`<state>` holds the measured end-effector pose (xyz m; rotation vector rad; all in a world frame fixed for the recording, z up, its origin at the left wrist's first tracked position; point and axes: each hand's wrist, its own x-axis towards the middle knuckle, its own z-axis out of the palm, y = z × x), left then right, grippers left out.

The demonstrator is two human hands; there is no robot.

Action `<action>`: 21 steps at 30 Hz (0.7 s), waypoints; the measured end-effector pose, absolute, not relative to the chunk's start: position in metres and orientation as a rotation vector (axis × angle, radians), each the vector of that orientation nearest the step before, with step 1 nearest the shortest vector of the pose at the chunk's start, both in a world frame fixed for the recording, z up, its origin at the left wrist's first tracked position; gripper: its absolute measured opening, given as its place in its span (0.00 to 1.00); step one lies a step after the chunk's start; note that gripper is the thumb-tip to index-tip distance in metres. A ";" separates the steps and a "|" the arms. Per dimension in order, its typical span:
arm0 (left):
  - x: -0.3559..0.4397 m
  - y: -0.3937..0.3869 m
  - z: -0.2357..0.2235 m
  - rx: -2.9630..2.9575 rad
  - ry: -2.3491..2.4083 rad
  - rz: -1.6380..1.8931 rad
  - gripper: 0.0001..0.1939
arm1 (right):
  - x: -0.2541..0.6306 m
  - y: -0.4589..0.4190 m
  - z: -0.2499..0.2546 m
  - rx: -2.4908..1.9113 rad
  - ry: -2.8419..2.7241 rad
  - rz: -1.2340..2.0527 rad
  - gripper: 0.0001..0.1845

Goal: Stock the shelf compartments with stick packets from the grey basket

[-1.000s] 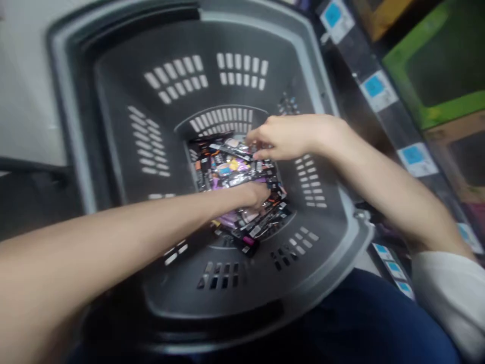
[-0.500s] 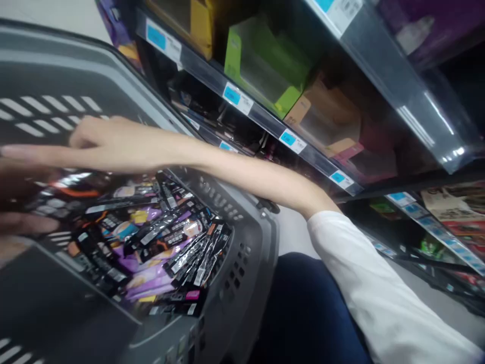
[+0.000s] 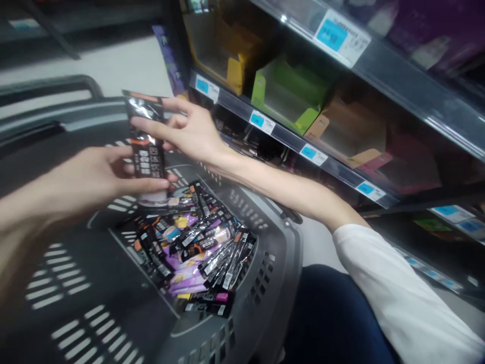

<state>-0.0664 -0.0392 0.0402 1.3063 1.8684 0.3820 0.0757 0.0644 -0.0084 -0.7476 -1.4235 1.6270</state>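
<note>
Upright between both hands is a black drink sachet (image 3: 148,154) with an orange band and white print; whether it is one or a small stack I cannot tell. My left hand (image 3: 109,169) grips its lower part, thumb across the front. My right hand (image 3: 189,126) holds its upper part, thumb on the front and fingers at the far edge. Below them, a grey shopping basket (image 3: 288,263) holds a pile of sachets (image 3: 204,240), mostly black with some purple ones among them. The backs of both hands hide some fingers.
At the right stands a shelf with price labels (image 3: 262,122) along its edge. On it are open display boxes, a green box (image 3: 291,86), a yellow box (image 3: 235,73) and an orange-brown box (image 3: 348,126). My knee (image 3: 333,308) is beside the basket.
The held sachet and both hands have come from the left edge into fuller view and up over the basket. The camera view has shifted left, so basket and shelf appear further right.
</note>
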 end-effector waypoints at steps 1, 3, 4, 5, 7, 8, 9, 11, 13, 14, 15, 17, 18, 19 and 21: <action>-0.060 -0.041 0.042 1.309 1.856 0.431 0.28 | 0.077 0.061 -0.004 -0.747 -1.422 1.630 0.57; -0.052 -0.044 0.042 1.246 1.709 0.585 0.24 | 0.084 0.051 0.007 -0.777 -1.432 1.607 0.48; -0.050 -0.045 0.041 1.186 1.612 0.660 0.24 | 0.087 0.046 0.012 -0.804 -1.433 1.590 0.44; -0.050 -0.046 0.039 1.136 1.527 0.717 0.25 | 0.090 0.042 0.016 -0.825 -1.432 1.576 0.41; -0.051 -0.048 0.034 1.077 1.412 0.792 0.26 | 0.092 0.038 0.020 -0.832 -1.425 1.564 0.35; -0.052 -0.048 0.032 1.066 1.376 0.823 0.27 | 0.092 0.037 0.021 -0.821 -1.417 1.560 0.33; -0.052 -0.049 0.031 1.061 1.342 0.852 0.27 | 0.091 0.037 0.022 -0.811 -1.405 1.554 0.32; -0.054 -0.048 0.030 1.059 1.279 0.891 0.27 | 0.088 0.037 0.022 -0.811 -1.376 1.536 0.30; -0.055 -0.048 0.029 1.064 1.221 0.887 0.26 | 0.087 0.038 0.022 -0.817 -1.360 1.516 0.30; -0.056 -0.047 0.029 1.070 1.192 0.857 0.25 | 0.087 0.039 0.022 -0.813 -1.358 1.511 0.30; -0.057 -0.047 0.028 1.078 1.166 0.810 0.26 | 0.087 0.039 0.021 -0.807 -1.357 1.507 0.30; -0.059 -0.047 0.026 1.095 1.123 0.701 0.26 | 0.088 0.040 0.020 -0.796 -1.356 1.509 0.29; -0.059 -0.048 0.024 1.105 1.108 0.661 0.26 | 0.088 0.041 0.020 -0.794 -1.357 1.510 0.28; -0.059 -0.048 0.023 1.114 1.097 0.638 0.26 | 0.089 0.041 0.019 -0.795 -1.357 1.510 0.28; -0.060 -0.048 0.020 1.129 1.087 0.632 0.24 | 0.089 0.042 0.019 -0.802 -1.360 1.508 0.27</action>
